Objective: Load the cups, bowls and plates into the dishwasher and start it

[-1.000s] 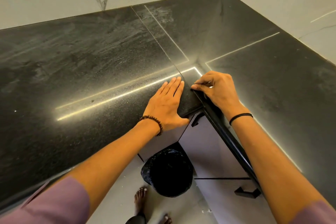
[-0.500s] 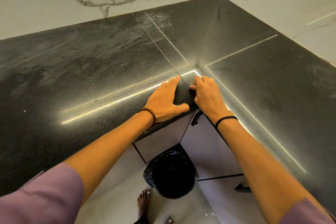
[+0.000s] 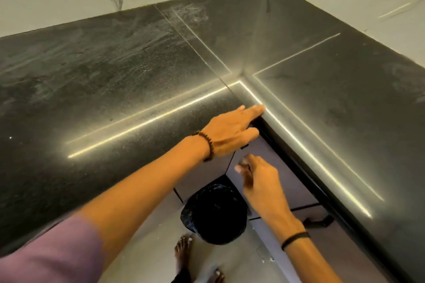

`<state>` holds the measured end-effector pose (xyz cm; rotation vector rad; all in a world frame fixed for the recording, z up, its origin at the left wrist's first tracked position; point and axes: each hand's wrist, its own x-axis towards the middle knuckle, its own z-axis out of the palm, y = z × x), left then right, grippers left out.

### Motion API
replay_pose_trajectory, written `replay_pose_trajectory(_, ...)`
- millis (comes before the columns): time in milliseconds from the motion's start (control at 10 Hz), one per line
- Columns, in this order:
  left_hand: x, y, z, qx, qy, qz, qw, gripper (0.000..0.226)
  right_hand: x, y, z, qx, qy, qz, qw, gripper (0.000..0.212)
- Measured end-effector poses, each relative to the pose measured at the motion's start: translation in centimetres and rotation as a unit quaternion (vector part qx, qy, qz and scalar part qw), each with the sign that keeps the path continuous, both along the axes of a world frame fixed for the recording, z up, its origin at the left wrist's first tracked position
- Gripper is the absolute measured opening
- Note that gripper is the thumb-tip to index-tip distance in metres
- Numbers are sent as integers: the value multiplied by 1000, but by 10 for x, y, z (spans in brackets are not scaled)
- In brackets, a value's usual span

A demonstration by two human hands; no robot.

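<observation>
**Hands at the counter's inner corner**

Fingers (image 3: 255, 110) of the left hand (image 3: 230, 133) lie straight, tips touching the dark surface (image 3: 115, 99) at its corner edge. The right hand (image 3: 259, 179), blurred, curls loosely on nothing before a cabinet door (image 3: 276, 156). Dishes and dishwasher are out of view.

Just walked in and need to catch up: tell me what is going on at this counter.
A person stands at the inner corner of a dark counter. The left hand reaches to the counter's edge with fingers straight. The right hand hangs lower before the cabinet doors, blurred, apparently holding nothing. A black-lined bin sits on the floor below. No cups, bowls, plates or dishwasher are in view.
</observation>
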<state>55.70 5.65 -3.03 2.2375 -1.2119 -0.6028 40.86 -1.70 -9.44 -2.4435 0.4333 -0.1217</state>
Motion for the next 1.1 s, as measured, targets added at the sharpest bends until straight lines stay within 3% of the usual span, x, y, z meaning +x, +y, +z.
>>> replay_pose_trajectory(200, -71, 49, -78, 17, -50, -33, 998, 53, -18, -2, -80, 57, 119, -38, 991, 21)
replay_pose_trajectory(300, -72, 55, -131, 59, 54, 46, 996, 52, -11, -11, -122, 52, 157, -62, 984, 16)
replay_pose_trajectory(400, -74, 61, -189, 100, 72, 82, 989, 55, -4, -14, -168, 32, 225, -85, 970, 20)
replay_pose_trajectory(600, -83, 65, -269, 167, 120, 112, 972, 47, -15, -9, -241, 35, 261, -64, 962, 20)
replay_pose_trajectory(700, -84, 62, -281, 203, 116, 86, 969, 37, -19, -3, -245, 15, 258, -59, 964, 5)
replay_pose_trajectory(800, -87, 58, -269, 208, 113, 93, 967, 21, -23, 1, -231, -16, 252, -67, 965, 10)
replay_pose_trajectory(900, -95, 59, -248, 163, 63, 89, 981, 20, -30, 6, -204, -38, 283, -41, 957, 23)
replay_pose_trajectory(1000, -96, 57, -216, 118, 82, 70, 987, 32, -36, 12, -171, 2, 284, -89, 955, 14)
replay_pose_trajectory(1100, -97, 47, -172, 154, 45, 51, 986, 17, -49, 20, -136, 14, 248, -143, 958, 16)
